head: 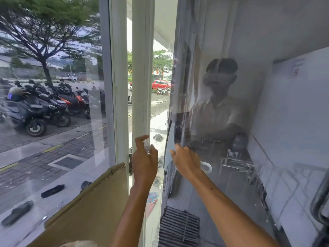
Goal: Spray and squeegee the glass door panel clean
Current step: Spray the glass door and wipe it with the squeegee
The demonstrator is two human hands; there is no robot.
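Both hands up at the glass door panel (249, 122), centre-right of frame, hazy w/ reflection. Left hand (144, 163), lower centre by the white frame (142, 68), has fingers half-curled and apart, w/ something clear and blurred at the tips; can't tell if it's pinched. Right hand (186, 162), forefinger out at the glass, hides most of a white loop (207, 167), so grip unclear; door handle (320, 202) is cut off lower right and cardboard (92, 202) bottom left.
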